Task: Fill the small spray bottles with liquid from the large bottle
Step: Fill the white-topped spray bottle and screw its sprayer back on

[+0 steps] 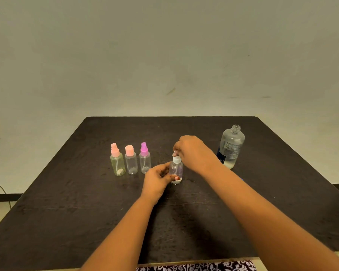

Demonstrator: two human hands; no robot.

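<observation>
A small clear spray bottle with a white top (177,167) stands at the middle of the dark table (86,202). My left hand (157,180) grips its body from the left. My right hand (192,151) pinches the white spray head from above. Left of it stand three small bottles in a row: a yellowish one with a pink sprayer (117,160), a clear one with a peach cap (131,160), and a clear one with a purple sprayer (144,159). The large clear bottle (231,146) stands uncapped at the right, partly filled.
A plain wall rises behind the table's far edge. A small blue item (241,179) peeks out just behind my right forearm. A cable (0,185) hangs off the left side. Patterned cloth (196,267) shows below the near edge.
</observation>
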